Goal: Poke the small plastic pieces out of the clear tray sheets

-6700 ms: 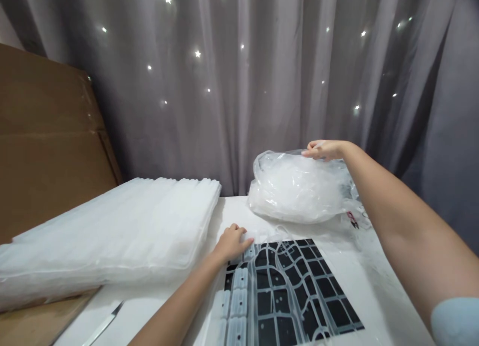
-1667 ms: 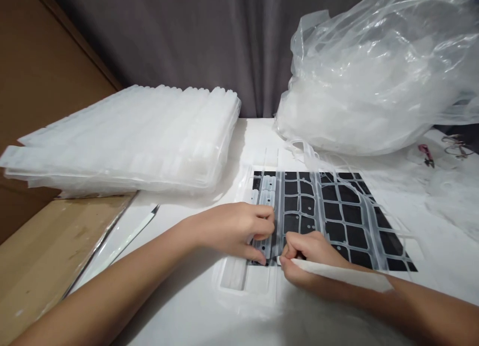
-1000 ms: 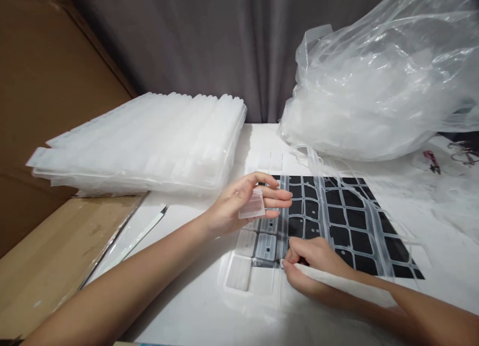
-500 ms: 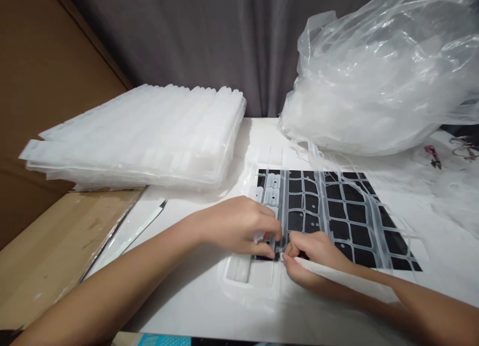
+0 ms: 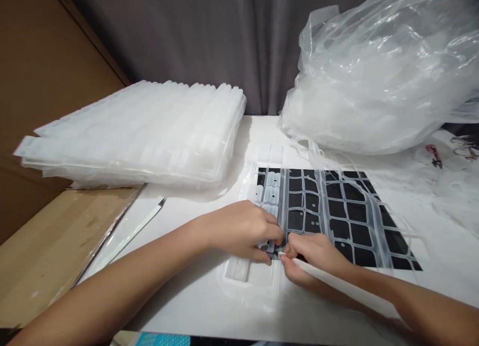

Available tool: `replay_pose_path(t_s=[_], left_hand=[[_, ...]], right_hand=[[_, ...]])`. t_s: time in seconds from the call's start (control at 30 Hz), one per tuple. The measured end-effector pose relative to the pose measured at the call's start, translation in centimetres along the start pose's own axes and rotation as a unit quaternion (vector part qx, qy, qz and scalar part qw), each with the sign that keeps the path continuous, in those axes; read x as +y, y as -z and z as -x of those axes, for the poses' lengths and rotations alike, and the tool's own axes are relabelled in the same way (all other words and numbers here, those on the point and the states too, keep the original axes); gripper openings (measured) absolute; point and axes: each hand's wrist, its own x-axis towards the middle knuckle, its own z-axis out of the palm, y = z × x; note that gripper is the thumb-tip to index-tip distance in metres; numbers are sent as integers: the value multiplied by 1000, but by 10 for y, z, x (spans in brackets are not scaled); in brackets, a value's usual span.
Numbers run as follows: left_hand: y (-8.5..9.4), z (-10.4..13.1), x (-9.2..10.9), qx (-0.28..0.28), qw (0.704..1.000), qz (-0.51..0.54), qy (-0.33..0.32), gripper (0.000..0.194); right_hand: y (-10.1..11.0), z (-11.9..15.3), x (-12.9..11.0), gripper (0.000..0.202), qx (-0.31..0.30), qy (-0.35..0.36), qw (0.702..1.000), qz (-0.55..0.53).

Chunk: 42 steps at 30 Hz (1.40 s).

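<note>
A translucent moulded plastic sheet [image 5: 324,198] with a grid of ribs lies over a black mat [image 5: 395,239]. My left hand [image 5: 251,229] rests on the sheet's left part, fingers bent and apart from the thumb, pressing near its lower edge. Small pale rectangular pieces [image 5: 271,196] show just beyond the knuckles. Close beside it, my right hand [image 5: 318,253] is closed around a long, flat white tool [image 5: 348,281] whose rear end runs back along the forearm. The tool's working tip is near the left fingertips; its exact kind is unclear.
A thick stack of translucent sheets [image 5: 142,131] stands at left, above cardboard [image 5: 67,226]. A slim pale tool with a dark point [image 5: 138,231] lies before it. At right sit a bulging clear plastic bag [image 5: 374,96], loose plastic strips [image 5: 314,154] and pink-handled cutters [image 5: 434,156].
My left hand has shifted slightly downward, its finger and thumb staying near the sheet's lower edge. The right hand and its white tool have barely moved. The camera view tilts a little.
</note>
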Motion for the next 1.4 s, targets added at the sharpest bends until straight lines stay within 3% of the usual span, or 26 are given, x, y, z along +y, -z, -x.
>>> replay_pose_path(t_s=[0.13,0.27,0.33,0.43,0.5,0.57,0.7,0.83,0.97,1.2,1.33,1.4], left_hand=[[2,0,0,1,1000,27,-6,6],[18,10,-17,2,977,213,-20,7],[26,19,-33,59,945,322,-18,8],[30,32,-55,231,870,435,-30,13],[28,36,-62,296,826,477,-42,18],[24,37,-60,273,802,530,-43,17],[18,30,-43,144,754,640,-35,13],[12,20,-31,141,759,635,-25,33],[6,14,-25,149,759,633,-27,46],[8,14,-18,148,795,588,-25,47],[10,13,-24,149,856,495,-21,37],[10,11,-27,177,898,402,-2,22]], right_hand=[[-5,-1,0,14,6,27,997,74],[-2,-4,-4,16,-23,19,997,72],[1,-4,-6,16,-31,9,998,50],[3,-4,-6,17,-29,1,999,13],[4,-3,-5,16,-21,6,1000,-16],[6,-2,-5,15,-16,7,999,-44],[17,2,-8,9,-61,-20,993,-98],[29,8,-8,7,-127,-75,988,-54],[30,13,3,15,-155,-90,984,9],[26,15,5,19,-107,-55,993,8],[33,4,-2,26,-138,-92,983,-80],[35,-4,-2,28,-110,-127,975,-147]])
